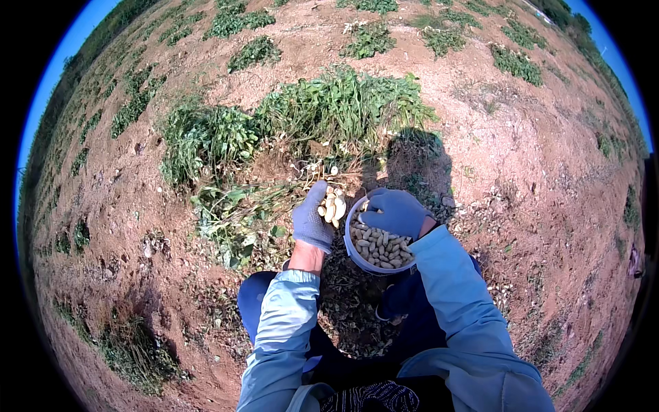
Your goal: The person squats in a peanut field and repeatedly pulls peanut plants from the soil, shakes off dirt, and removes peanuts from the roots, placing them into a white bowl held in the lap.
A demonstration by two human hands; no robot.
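Note:
My left hand (312,220), in a grey-blue knitted glove with a dotted palm, grips a cluster of pale peanut pods (333,206). Stems of a pulled peanut plant (242,208) stretch leftward from that cluster, with leaves on the soil. My right hand (397,211), gloved alike, is over a white plastic bucket (355,256) between my knees. Loose peanuts (383,248) fill much of the bucket. The right fingers curl down among them at the far rim; whether they hold any is hidden.
Beyond my hands lies a heap of uprooted peanut plants (340,108), with another leafy clump (211,136) to its left. Dry leaf litter (355,309) covers the ground between my feet. More plant heaps (517,64) dot the reddish soil. My shadow (419,159) falls ahead.

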